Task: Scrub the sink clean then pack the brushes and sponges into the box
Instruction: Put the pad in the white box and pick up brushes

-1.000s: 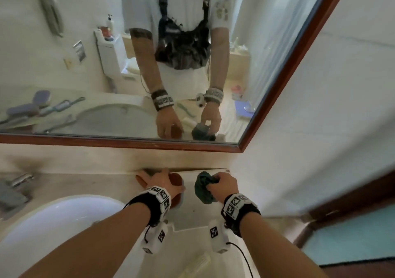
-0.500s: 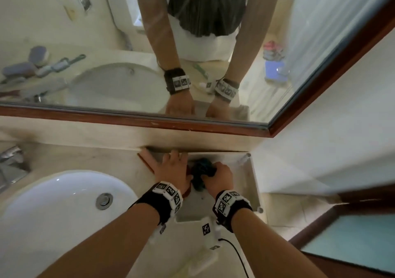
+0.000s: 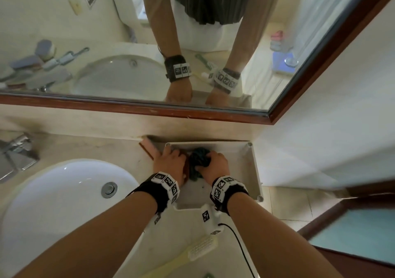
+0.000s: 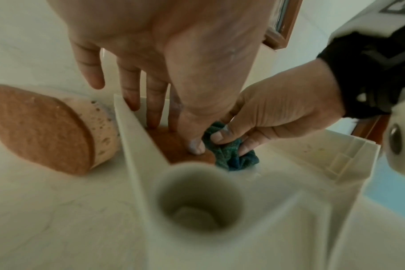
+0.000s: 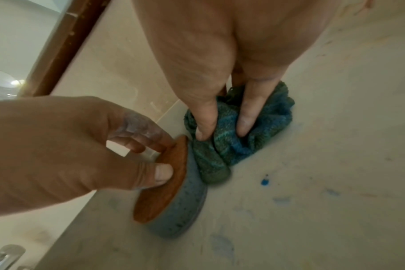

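A white open box (image 3: 252, 166) sits on the counter to the right of the sink (image 3: 53, 203). Both hands reach inside it. My left hand (image 3: 171, 160) holds an oval sponge (image 5: 173, 191) with a brown scouring face and a grey-blue body. The sponge stands on edge on the box floor by the left wall, with thumb and fingertips (image 5: 163, 173) on its brown side. My right hand (image 3: 213, 163) pinches a crumpled teal cloth (image 5: 231, 142) and presses it onto the box floor against the sponge. A second, pink sponge (image 4: 46, 131) lies outside the box, left of its wall.
A white-bristled brush (image 3: 192, 252) with a pale handle lies on the counter near my forearms. The faucet (image 3: 15, 151) is at the far left. The mirror (image 3: 128, 53) rises behind the counter, a wall is close on the right, and a black cable (image 3: 241, 247) trails from my right wrist.
Both hands went from above the box down to its floor, carrying the sponge and the teal cloth. My view tilted down toward the counter.
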A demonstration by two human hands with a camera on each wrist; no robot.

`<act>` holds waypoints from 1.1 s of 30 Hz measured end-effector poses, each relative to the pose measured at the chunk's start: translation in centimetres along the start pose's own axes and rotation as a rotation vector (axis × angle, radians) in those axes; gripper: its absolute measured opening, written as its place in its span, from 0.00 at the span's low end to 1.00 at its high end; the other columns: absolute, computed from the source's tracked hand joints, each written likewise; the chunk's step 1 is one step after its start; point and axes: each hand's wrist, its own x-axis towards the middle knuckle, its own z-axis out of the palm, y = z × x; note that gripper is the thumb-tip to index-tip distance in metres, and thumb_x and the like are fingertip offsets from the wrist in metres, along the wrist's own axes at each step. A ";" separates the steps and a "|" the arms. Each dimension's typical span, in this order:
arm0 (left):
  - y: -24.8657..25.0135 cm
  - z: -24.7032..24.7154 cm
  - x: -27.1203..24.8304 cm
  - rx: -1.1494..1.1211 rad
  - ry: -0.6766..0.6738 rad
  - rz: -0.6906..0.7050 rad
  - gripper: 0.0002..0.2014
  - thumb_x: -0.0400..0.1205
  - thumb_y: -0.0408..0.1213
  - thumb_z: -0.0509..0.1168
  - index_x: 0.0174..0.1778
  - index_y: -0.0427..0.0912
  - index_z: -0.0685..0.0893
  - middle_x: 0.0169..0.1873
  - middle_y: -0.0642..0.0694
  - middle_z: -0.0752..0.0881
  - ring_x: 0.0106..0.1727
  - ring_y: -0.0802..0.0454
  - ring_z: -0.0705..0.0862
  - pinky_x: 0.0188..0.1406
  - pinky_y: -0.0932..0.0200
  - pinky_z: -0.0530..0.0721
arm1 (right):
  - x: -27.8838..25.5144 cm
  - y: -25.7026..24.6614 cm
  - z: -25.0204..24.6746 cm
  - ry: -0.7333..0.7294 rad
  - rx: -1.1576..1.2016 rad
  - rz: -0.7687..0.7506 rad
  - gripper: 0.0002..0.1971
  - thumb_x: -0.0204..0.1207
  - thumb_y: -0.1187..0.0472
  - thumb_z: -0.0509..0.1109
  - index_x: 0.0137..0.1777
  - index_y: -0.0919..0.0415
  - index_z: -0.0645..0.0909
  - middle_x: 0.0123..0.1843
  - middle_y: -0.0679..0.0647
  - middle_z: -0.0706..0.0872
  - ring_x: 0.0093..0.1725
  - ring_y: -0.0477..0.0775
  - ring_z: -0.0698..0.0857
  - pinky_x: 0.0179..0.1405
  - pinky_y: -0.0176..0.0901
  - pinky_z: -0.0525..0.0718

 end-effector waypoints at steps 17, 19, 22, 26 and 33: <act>-3.7 -7.7 -8.4 -0.302 0.140 -0.077 0.20 0.81 0.51 0.63 0.70 0.57 0.77 0.69 0.51 0.77 0.71 0.46 0.75 0.67 0.47 0.76 | -6.9 -3.8 -9.4 -0.022 -0.031 -0.234 0.16 0.75 0.49 0.73 0.59 0.54 0.80 0.55 0.52 0.85 0.55 0.55 0.84 0.55 0.44 0.83; -3.8 -8.5 -10.4 -0.414 0.146 -0.107 0.17 0.81 0.49 0.64 0.66 0.56 0.80 0.65 0.50 0.80 0.66 0.47 0.79 0.65 0.49 0.79 | -8.2 -4.7 -10.1 -0.030 -0.032 -0.276 0.14 0.75 0.50 0.73 0.57 0.54 0.81 0.55 0.52 0.84 0.54 0.54 0.83 0.55 0.43 0.82; -4.1 -9.3 -13.0 -0.504 0.221 -0.134 0.13 0.81 0.44 0.63 0.60 0.53 0.84 0.58 0.49 0.85 0.59 0.47 0.84 0.60 0.51 0.83 | -10.4 -6.1 -10.5 -0.023 -0.052 -0.356 0.10 0.75 0.52 0.73 0.53 0.54 0.83 0.54 0.52 0.85 0.53 0.54 0.82 0.56 0.43 0.81; -4.8 -8.9 -15.0 -0.556 0.266 -0.150 0.11 0.80 0.41 0.60 0.54 0.50 0.85 0.51 0.48 0.86 0.51 0.48 0.86 0.54 0.51 0.85 | -12.8 -7.7 -10.6 0.010 -0.036 -0.418 0.07 0.75 0.53 0.72 0.48 0.53 0.86 0.49 0.49 0.85 0.50 0.52 0.84 0.53 0.43 0.83; -5.6 -6.0 -15.3 -0.573 0.197 -0.006 0.16 0.80 0.45 0.64 0.63 0.49 0.80 0.60 0.43 0.84 0.54 0.47 0.86 0.57 0.55 0.83 | -17.2 -7.5 -10.4 0.165 0.033 -0.319 0.07 0.75 0.53 0.72 0.46 0.56 0.86 0.45 0.49 0.87 0.46 0.50 0.84 0.46 0.38 0.81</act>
